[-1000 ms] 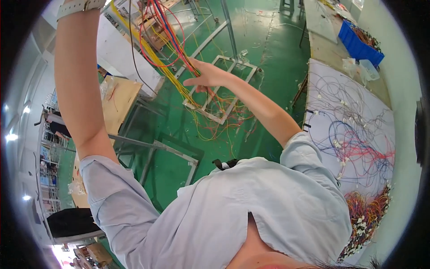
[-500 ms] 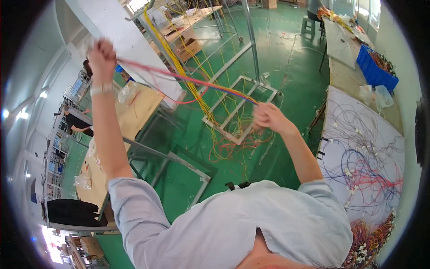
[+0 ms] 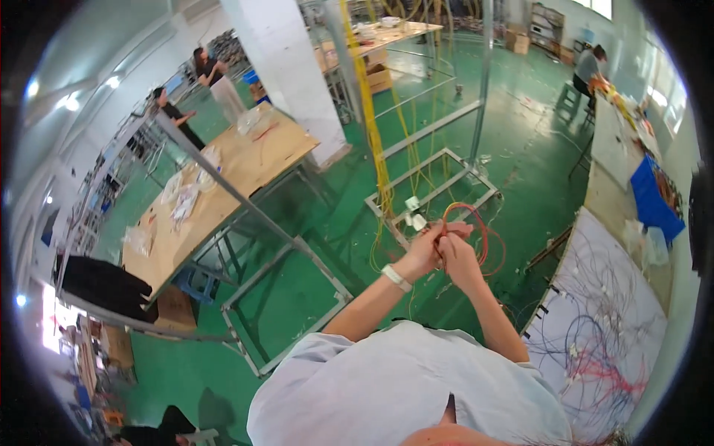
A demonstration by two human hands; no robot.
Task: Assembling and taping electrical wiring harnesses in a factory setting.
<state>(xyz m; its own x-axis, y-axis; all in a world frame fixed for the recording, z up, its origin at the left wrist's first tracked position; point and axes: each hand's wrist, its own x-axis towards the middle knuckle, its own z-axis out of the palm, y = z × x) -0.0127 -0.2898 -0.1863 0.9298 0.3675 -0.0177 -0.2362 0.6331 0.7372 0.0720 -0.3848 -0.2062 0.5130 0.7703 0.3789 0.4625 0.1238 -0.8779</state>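
Observation:
In front of my chest, my left hand (image 3: pixel 422 251) and my right hand (image 3: pixel 459 259) meet, both closed on a bundle of coloured wires (image 3: pixel 485 223). The wires, mostly red with some yellow, arch in a loop above and to the right of my fingers. White plastic connectors (image 3: pixel 416 214) stick up just beyond my left hand. Where the fingers overlap, the wires between them are partly hidden.
Ahead stands a metal frame rack (image 3: pixel 431 140) hung with yellow wires (image 3: pixel 363 97). On the left is a wooden table (image 3: pixel 245 167) with plastic bags. To the right, a white board (image 3: pixel 595 297) carries spread wires; beyond it sits a blue crate (image 3: pixel 656 197). Several people are in the background.
My left hand has come down from the upper left to meet my right hand. The wires, stretched between my hands before, are now gathered into a loop. The view has turned leftward.

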